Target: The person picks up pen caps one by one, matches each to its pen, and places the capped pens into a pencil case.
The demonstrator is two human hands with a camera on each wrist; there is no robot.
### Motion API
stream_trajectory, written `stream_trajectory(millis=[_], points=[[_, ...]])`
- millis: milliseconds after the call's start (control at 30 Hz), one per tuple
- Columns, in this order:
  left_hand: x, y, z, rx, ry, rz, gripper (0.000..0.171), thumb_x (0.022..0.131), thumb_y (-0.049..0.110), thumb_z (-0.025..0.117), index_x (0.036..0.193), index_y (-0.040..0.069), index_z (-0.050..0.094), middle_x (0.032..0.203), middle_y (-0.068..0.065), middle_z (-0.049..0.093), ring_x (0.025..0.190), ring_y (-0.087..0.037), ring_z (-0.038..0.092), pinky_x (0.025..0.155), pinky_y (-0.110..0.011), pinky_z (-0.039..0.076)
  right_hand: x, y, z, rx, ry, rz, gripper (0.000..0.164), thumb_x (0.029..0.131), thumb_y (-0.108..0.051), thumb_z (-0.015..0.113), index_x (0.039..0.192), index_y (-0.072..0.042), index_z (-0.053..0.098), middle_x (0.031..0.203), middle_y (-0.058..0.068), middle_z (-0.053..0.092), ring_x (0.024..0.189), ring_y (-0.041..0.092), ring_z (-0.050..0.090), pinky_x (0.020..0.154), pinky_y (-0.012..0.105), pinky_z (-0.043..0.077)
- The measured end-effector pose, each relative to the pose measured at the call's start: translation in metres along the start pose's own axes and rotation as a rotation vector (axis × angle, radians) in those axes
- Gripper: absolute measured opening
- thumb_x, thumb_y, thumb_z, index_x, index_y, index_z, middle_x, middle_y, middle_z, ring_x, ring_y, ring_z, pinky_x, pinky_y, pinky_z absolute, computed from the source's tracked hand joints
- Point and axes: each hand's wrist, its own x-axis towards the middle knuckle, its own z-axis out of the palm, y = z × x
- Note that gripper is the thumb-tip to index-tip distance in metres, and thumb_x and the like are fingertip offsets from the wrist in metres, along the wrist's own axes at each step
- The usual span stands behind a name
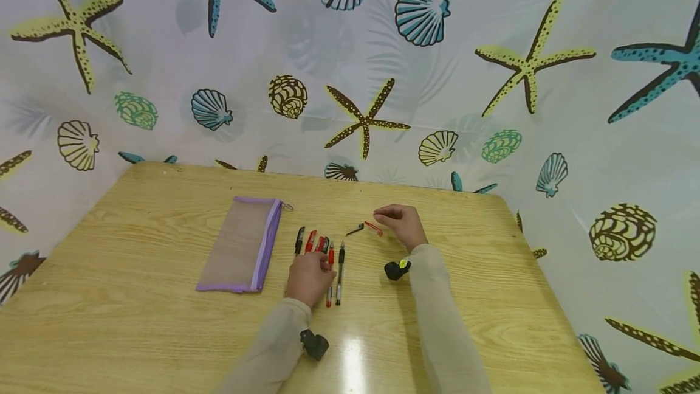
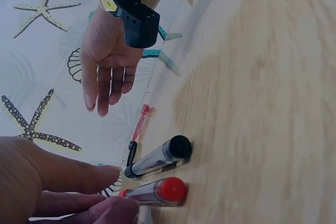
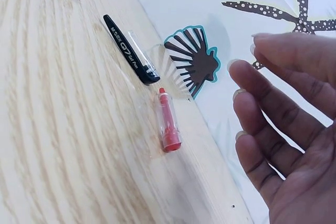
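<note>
My left hand is low over a row of pens, its fingertips beside an uncapped red gel pen. In the left wrist view the thumb and fingers reach forward, with the red pen's end just past them. An uncapped black gel pen lies parallel on its right. My right hand hovers with loosely bent fingers and holds nothing. Beside it on the table lie a red pen cap and a black pen cap marked "Q7 Gel Pen".
Capped pens, including a black one and a red one, lie beyond the left hand, which partly hides them. Left of them is a mesh zip pouch with purple edging. A shell-patterned cloth hangs behind the wooden table.
</note>
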Motion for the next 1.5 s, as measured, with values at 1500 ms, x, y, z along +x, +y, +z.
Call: stream_trajectory(millis=[1500], points=[[-0.003, 0.012, 0.006, 0.227, 0.006, -0.011, 0.036, 0.076, 0.003, 0.067, 0.055, 0.014, 0.04, 0.05, 0.004, 0.032, 0.045, -0.013, 0.029, 0.039, -0.031, 0.026, -0.007, 0.001, -0.006, -0.011, 0.052, 0.039, 0.028, 0.091, -0.013, 0.068, 0.11, 0.007, 0.069, 0.108, 0.013, 0.069, 0.107, 0.027, 0.059, 0.095, 0.043, 0.046]])
